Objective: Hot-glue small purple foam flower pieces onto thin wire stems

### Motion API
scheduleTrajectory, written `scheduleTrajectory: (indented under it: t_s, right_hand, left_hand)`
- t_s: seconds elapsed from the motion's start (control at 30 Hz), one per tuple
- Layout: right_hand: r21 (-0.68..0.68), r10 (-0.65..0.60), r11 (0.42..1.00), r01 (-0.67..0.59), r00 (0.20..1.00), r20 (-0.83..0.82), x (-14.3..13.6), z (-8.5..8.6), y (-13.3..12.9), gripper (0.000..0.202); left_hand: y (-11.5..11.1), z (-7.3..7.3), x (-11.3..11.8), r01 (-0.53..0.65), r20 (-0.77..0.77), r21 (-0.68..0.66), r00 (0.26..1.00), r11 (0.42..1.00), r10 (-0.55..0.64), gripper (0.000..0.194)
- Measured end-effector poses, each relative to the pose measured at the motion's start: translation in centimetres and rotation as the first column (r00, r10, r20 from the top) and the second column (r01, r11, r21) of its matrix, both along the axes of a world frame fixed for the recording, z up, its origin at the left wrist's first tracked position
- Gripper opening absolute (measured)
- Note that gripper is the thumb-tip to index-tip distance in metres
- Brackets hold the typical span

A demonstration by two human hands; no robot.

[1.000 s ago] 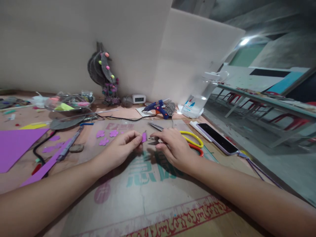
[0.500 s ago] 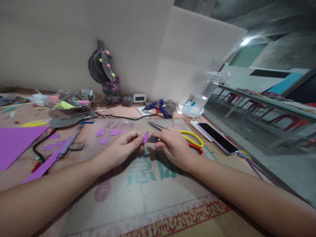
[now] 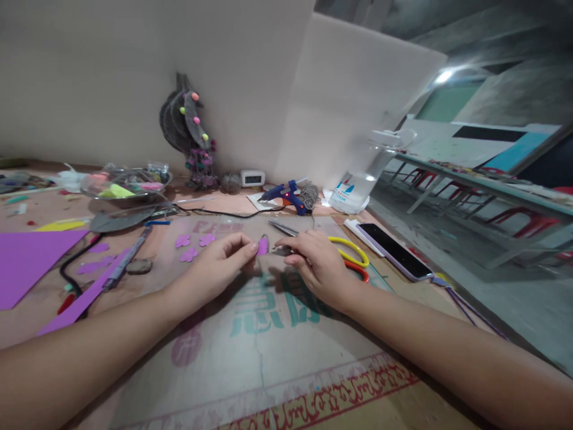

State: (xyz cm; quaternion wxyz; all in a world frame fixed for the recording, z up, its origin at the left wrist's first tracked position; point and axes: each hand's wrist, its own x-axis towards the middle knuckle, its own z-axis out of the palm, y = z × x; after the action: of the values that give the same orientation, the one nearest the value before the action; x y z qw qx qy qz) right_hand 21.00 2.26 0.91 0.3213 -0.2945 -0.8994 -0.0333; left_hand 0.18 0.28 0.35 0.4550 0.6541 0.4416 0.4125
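Head view: near the middle of the frame, the left hand (image 3: pixel 230 254) pinches a small purple piece (image 3: pixel 263 246) between thumb and index finger. The piece stands just off the fingertips, its long axis running nearly straight up and down in the frame, with a thin grey arc at its upper end, pointing toward the top. To its right, the right hand (image 3: pixel 317 263) is curled round a small dark tool (image 3: pixel 282 251), most of it hidden by the fingers; its tip points left toward the purple piece, a narrow gap between them. Behind the right hand lie scissors with yellow and red handles (image 3: pixel 351 251), blades aimed to the upper left. Purple flower cutouts (image 3: pixel 188 255) lie left of centre, beyond the left hand. A blue glue gun (image 3: pixel 289 196) rests above centre, and a phone (image 3: pixel 394 251) lies right of centre.
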Motion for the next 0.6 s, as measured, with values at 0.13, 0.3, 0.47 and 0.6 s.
scheduleTrajectory:
  t_s: [0.13,0.3,0.47,0.6]
  right_hand:
    - [0.031,-0.039,0.999,0.037,0.997,0.061,-0.06,0.1,-0.01,0.038]
    - [0.101,-0.086,0.992,0.071,0.984,0.157,-0.22,0.23,-0.18,0.036]
    - [0.127,-0.119,0.987,0.096,0.975,0.188,-0.21,0.23,-0.23,0.036]
    - [0.13,-0.127,0.986,0.103,0.971,0.202,-0.19,0.23,-0.33,0.035]
  left_hand:
    - [-0.38,0.48,0.11,-0.073,-0.112,0.026,0.991,0.997,0.075,0.023]
    - [-0.58,0.53,0.22,-0.111,-0.168,0.03,0.979,0.993,0.115,0.025]
    - [-0.5,0.23,0.09,-0.098,-0.191,0.072,0.975,0.993,0.11,0.027]
    - [-0.46,0.1,0.05,-0.106,-0.211,0.083,0.97,0.991,0.122,0.026]
